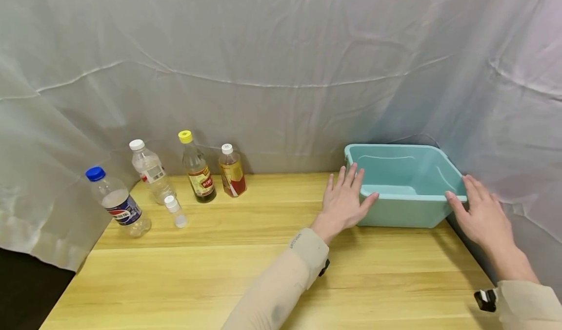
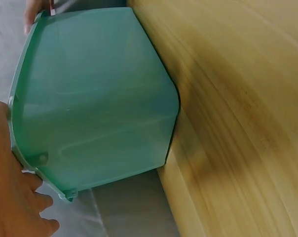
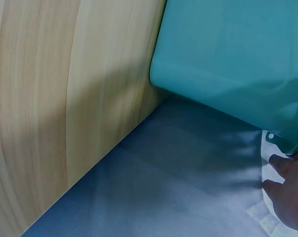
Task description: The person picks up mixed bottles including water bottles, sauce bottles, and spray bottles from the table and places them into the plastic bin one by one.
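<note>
A light teal plastic bin [image 1: 404, 212] stands at the back right of the wooden table, its inside bare. My left hand [image 1: 344, 201] is at its left front corner, fingers straight and spread along the outer side, thumb near the front rim. Over at the right front corner, my right hand [image 1: 485, 218] has its thumb against the rim and its fingers extended along the outer side. The left wrist view shows the bin's outer wall [image 2: 94, 94] with left-hand fingers [image 2: 38, 202] beside the rim. Fingertips [image 3: 277, 165] of the right hand appear by a corner in the right wrist view.
At the table's left are a blue-capped bottle [image 1: 120, 205], a white-capped clear bottle [image 1: 151, 169], a small vial [image 1: 175, 212], a yellow-capped sauce bottle [image 1: 197, 169] and an amber drink bottle [image 1: 232, 171]. Grey cloth [image 1: 281, 101] hangs behind. The table's right edge runs close to the bin.
</note>
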Motion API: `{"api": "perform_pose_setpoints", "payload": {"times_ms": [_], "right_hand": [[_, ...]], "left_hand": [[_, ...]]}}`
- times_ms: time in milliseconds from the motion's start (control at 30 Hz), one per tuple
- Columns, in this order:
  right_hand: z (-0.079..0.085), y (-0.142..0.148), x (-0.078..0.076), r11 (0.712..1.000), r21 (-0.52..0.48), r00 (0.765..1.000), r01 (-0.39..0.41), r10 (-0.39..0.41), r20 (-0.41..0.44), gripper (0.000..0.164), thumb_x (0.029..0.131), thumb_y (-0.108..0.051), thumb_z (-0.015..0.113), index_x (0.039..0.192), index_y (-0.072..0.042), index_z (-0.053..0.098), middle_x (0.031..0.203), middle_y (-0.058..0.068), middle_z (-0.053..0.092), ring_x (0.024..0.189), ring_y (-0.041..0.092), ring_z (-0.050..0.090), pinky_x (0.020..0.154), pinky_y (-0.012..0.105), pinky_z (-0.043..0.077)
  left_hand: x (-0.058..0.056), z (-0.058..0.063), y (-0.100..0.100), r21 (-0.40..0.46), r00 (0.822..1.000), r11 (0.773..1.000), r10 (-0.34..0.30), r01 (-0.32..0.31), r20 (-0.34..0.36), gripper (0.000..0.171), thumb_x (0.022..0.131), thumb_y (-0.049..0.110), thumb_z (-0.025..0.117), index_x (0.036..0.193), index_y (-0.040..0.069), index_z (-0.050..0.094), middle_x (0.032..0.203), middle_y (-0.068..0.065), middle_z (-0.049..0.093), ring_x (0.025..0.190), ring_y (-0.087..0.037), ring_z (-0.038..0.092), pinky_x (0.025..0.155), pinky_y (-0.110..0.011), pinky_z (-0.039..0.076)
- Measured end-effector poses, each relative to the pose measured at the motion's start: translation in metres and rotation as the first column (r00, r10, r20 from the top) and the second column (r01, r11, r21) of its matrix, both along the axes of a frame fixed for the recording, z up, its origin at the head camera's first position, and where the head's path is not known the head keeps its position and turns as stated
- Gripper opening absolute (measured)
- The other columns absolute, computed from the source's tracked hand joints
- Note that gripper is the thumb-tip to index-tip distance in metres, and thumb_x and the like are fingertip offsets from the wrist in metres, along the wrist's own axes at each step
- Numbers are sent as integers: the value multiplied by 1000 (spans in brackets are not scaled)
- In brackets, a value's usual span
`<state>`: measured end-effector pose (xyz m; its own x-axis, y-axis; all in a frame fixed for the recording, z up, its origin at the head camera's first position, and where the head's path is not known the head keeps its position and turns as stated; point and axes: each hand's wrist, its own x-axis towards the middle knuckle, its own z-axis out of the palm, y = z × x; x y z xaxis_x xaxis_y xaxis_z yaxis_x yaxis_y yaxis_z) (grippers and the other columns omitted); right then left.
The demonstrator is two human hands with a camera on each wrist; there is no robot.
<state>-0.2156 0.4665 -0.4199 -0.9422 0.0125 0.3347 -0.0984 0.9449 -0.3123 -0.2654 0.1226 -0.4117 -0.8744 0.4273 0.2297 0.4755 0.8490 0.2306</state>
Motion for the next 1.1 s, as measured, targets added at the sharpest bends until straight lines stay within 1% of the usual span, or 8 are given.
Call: {"api": "perform_pose_setpoints", "payload": {"times_ms": [133,233,333,400,533,733,900,1100], "right_hand": [[-1,-2,1,1000,-17,1000,2,-3,-6,74,112,-43,37,164,3,11,170,28,11,147,63,13,120,74,8],[0,-4,3,1000,-19,1000,5,-5,-10,75,112,-43,37,164,3,11,169,29,11,147,63,14,119,74,9],[0,-7,4,1000,-19,1000,-2,2,-17,75,112,-43,37,164,4,11,168,30,13,148,61,14,122,71,6],[0,-10,5,1000,-17,1000,-15,14,-25,74,112,-42,38,163,5,12,167,32,14,150,58,14,124,67,3],[1,-18,4,999,-17,999,-35,35,-34,74,112,-42,39,163,6,13,167,32,16,151,56,14,126,64,2],[1,-31,3,998,-3,996,-65,65,-53,75,111,-41,43,163,6,16,166,32,20,154,50,16,129,55,0],[2,-43,2,996,17,995,-88,89,-43,77,110,-42,45,163,6,16,166,32,20,154,50,17,130,52,0],[3,-61,2,993,28,992,-116,117,-41,78,109,-43,48,164,3,16,166,32,22,155,47,17,131,46,-1]], "left_hand": [[1,1,-1,-23,1000,1000,6,-7,-8,80,104,73,15,169,25,15,175,4,8,161,-20,5,131,-46,11],[2,2,-3,-38,1000,999,5,-5,-10,81,104,72,14,168,24,17,175,4,8,161,-21,5,131,-46,9],[4,3,-6,-36,1000,999,0,0,-8,81,104,72,14,168,23,18,175,3,8,161,-21,4,131,-47,7],[4,3,-9,-34,1000,999,-1,1,-6,82,104,72,13,168,23,18,175,4,7,161,-21,4,131,-47,7],[7,2,-18,-29,1000,1000,7,-7,-10,82,103,73,13,168,23,19,175,4,7,161,-20,3,131,-47,7],[11,0,-36,-4,1000,1000,5,-5,-16,81,104,72,15,168,22,19,175,2,8,161,-21,4,131,-47,5],[13,-3,-51,21,1000,1000,5,-5,-24,81,105,71,17,168,20,19,175,1,9,161,-22,4,131,-48,5],[16,-4,-72,27,999,999,18,-17,-34,81,105,71,17,168,19,20,175,0,9,161,-22,5,131,-48,6]]}}
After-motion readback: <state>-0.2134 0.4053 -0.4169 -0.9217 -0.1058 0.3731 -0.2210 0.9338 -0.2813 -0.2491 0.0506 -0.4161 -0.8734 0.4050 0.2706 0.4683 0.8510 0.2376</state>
